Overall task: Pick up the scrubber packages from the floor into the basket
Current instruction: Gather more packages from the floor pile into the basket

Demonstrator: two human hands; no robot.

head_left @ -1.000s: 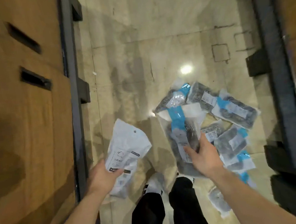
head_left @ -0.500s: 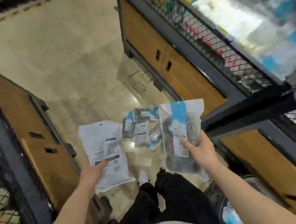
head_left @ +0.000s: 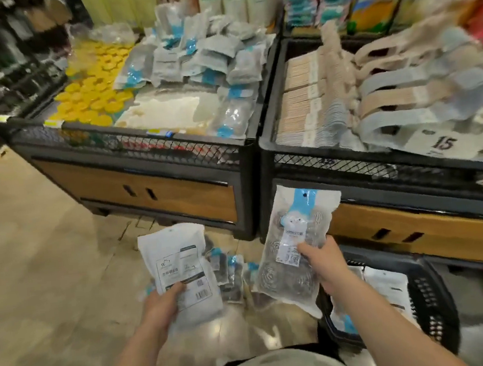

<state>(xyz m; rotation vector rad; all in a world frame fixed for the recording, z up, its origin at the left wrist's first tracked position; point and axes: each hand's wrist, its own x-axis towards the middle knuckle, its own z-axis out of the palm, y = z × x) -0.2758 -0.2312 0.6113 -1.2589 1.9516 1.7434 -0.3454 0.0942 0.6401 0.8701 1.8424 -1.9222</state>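
the packages look light, soft and crinkly, likely slick plastic, so pinching a lower edge or corner should do. two are in the hands: the left hand (head_left: 164, 301) is clenched on a white-labelled package (head_left: 179, 273), the right hand (head_left: 326, 261) on a blue-topped scrubber package (head_left: 295, 245) that shows coiled scrubbers inside. both are held above the floor. more packages (head_left: 231, 275) lie on the floor (head_left: 35, 261) between them, too blurred to count. the dark basket (head_left: 432, 306) at the right already holds some.
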